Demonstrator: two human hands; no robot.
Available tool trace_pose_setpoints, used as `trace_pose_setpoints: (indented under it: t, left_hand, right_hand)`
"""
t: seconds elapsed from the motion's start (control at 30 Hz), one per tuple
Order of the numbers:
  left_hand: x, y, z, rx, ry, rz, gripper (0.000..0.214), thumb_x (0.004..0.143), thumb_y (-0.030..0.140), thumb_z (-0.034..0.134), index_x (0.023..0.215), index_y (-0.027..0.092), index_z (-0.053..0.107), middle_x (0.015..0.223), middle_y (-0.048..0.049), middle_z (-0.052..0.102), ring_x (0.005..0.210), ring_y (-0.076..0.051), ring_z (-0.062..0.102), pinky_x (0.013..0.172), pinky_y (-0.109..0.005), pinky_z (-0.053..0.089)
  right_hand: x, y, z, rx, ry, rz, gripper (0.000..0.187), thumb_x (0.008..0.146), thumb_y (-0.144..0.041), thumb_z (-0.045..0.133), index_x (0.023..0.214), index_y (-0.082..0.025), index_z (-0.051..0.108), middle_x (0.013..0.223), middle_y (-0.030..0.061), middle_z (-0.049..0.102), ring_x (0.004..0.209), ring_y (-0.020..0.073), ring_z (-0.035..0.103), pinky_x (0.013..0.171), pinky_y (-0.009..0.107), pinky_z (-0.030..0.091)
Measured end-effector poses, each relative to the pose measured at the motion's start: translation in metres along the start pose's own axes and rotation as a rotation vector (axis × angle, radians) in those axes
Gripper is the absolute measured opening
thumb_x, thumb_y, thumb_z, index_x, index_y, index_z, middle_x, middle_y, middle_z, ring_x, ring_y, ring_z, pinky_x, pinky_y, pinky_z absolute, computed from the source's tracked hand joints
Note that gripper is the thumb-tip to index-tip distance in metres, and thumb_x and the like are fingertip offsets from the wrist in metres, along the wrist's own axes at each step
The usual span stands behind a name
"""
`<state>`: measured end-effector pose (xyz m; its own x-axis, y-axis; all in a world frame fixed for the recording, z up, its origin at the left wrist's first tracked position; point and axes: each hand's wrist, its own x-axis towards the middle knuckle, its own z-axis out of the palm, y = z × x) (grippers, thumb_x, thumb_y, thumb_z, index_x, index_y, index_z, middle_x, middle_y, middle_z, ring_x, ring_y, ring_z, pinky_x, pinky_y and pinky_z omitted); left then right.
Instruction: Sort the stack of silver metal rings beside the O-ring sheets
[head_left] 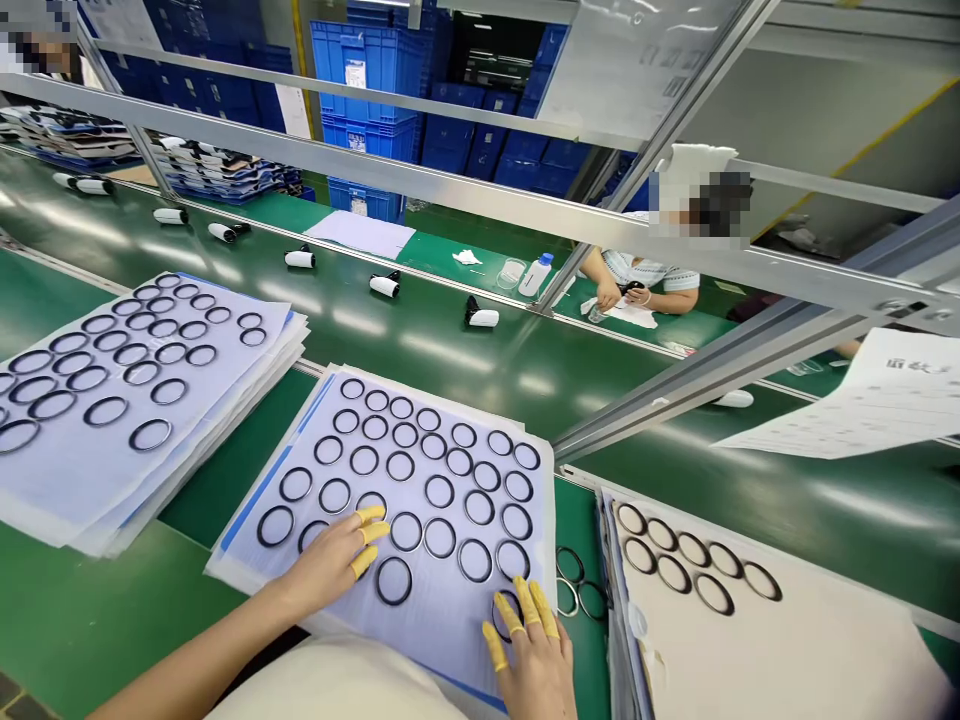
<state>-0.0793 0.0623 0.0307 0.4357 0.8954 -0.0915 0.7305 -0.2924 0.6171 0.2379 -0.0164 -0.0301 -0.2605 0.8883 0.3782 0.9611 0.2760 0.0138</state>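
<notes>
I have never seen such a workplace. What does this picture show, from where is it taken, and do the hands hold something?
The camera sits on a person's head and looks down at that person's own bare hands; no machine works. The left hand and right hand, with yellow caps on some fingertips, lie open on a white sheet covered with black rings. The right fingertips touch one of them; nothing is gripped. A stack of such sheets lies to the left, a second sheet to the right, a few loose rings between. Behind runs a green belt with white parts. Beyond it, another person's hands work.
</notes>
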Motion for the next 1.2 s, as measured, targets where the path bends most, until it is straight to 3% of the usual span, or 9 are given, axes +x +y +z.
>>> trace_pose_setpoints:
  t: [0.2, 0.33, 0.53, 0.67, 0.73, 0.83, 1.0, 1.1, 1.2]
  left_hand:
    - [0.014, -0.016, -0.005, 0.130, 0.021, -0.056, 0.023, 0.087, 0.013, 0.050, 0.103, 0.019, 0.066, 0.115, -0.0093, 0.061, 0.102, -0.025, 0.058, 0.093, -0.043, 0.046]
    - [0.021, -0.022, 0.001, 0.189, 0.008, -0.085, 0.012, 0.086, 0.016, 0.055, 0.089, 0.016, 0.067, 0.103, -0.0091, 0.061, 0.094, -0.025, 0.056, 0.086, -0.041, 0.046]
    - [0.028, -0.025, 0.015, 0.151, 0.020, -0.120, 0.008, 0.080, 0.011, 0.057, 0.079, 0.015, 0.063, 0.096, -0.0097, 0.060, 0.095, -0.027, 0.055, 0.085, -0.043, 0.044]
    - [0.032, -0.020, 0.011, 0.026, 0.071, -0.120, 0.015, 0.079, 0.006, 0.051, 0.069, 0.015, 0.059, 0.088, -0.0101, 0.060, 0.092, -0.028, 0.055, 0.084, -0.045, 0.043]
    - [0.032, -0.015, 0.001, -0.069, 0.106, -0.110, 0.016, 0.081, 0.009, 0.049, 0.069, 0.017, 0.057, 0.087, -0.0087, 0.060, 0.090, -0.026, 0.055, 0.085, -0.044, 0.043]
    - [0.023, -0.001, -0.025, -0.256, 0.156, -0.091, 0.014, 0.089, 0.021, 0.044, 0.080, 0.019, 0.055, 0.090, -0.0064, 0.059, 0.086, -0.021, 0.055, 0.083, -0.037, 0.046]
    - [-0.006, 0.030, -0.077, -0.599, 0.158, -0.116, 0.028, 0.097, 0.038, 0.031, 0.086, 0.020, 0.049, 0.082, -0.0031, 0.055, 0.072, -0.015, 0.055, 0.067, -0.028, 0.050]
    - [-0.022, 0.048, -0.095, -1.114, 0.069, -0.190, 0.032, 0.089, 0.049, 0.050, 0.081, 0.018, 0.055, 0.076, -0.0025, 0.055, 0.065, -0.013, 0.051, 0.062, -0.026, 0.047]
    - [-0.029, 0.061, -0.101, -1.369, -0.031, -0.232, 0.033, 0.083, 0.050, 0.062, 0.080, 0.017, 0.061, 0.071, -0.0025, 0.057, 0.063, -0.013, 0.050, 0.059, -0.024, 0.044]
  right_hand:
    - [0.063, -0.051, 0.005, 0.224, -0.075, -0.059, 0.027, 0.089, -0.011, 0.049, 0.096, -0.024, 0.072, 0.121, 0.0125, 0.067, 0.119, 0.0356, 0.055, 0.091, 0.052, 0.045]
    - [0.101, -0.085, 0.018, 0.423, -0.157, -0.120, 0.032, 0.084, 0.001, 0.047, 0.076, -0.018, 0.072, 0.115, 0.0146, 0.069, 0.123, 0.0352, 0.051, 0.101, 0.053, 0.040]
    - [0.117, -0.091, 0.020, 0.777, -0.215, 0.016, 0.030, 0.082, -0.002, 0.047, 0.070, -0.019, 0.069, 0.104, 0.0157, 0.072, 0.109, 0.0359, 0.058, 0.090, 0.057, 0.043]
    - [0.121, -0.084, -0.013, 1.073, -0.203, 0.282, 0.015, 0.088, -0.027, 0.052, 0.080, -0.022, 0.064, 0.087, 0.0114, 0.072, 0.086, 0.0295, 0.062, 0.079, 0.050, 0.048]
    - [0.122, -0.082, -0.038, 1.259, -0.212, 0.431, 0.019, 0.092, -0.035, 0.047, 0.082, -0.022, 0.058, 0.079, 0.0076, 0.069, 0.073, 0.0237, 0.062, 0.068, 0.040, 0.051]
    - [0.120, -0.084, -0.077, 1.510, -0.218, 0.584, 0.025, 0.094, -0.042, 0.041, 0.084, -0.023, 0.055, 0.078, 0.0053, 0.066, 0.063, 0.0189, 0.059, 0.062, 0.035, 0.052]
    - [0.120, -0.098, -0.121, 2.136, -0.272, 0.876, 0.021, 0.079, -0.042, 0.068, 0.077, -0.022, 0.063, 0.074, 0.0018, 0.065, 0.059, 0.0139, 0.052, 0.060, 0.027, 0.045]
    - [0.122, -0.105, -0.135, 2.287, -0.256, 0.957, 0.019, 0.075, -0.037, 0.075, 0.075, -0.021, 0.064, 0.071, 0.0003, 0.064, 0.059, 0.0123, 0.052, 0.060, 0.024, 0.041]
    - [0.123, -0.107, -0.142, 2.298, -0.259, 0.963, 0.021, 0.074, -0.037, 0.076, 0.075, -0.020, 0.065, 0.072, 0.0014, 0.066, 0.060, 0.0125, 0.052, 0.061, 0.024, 0.040]
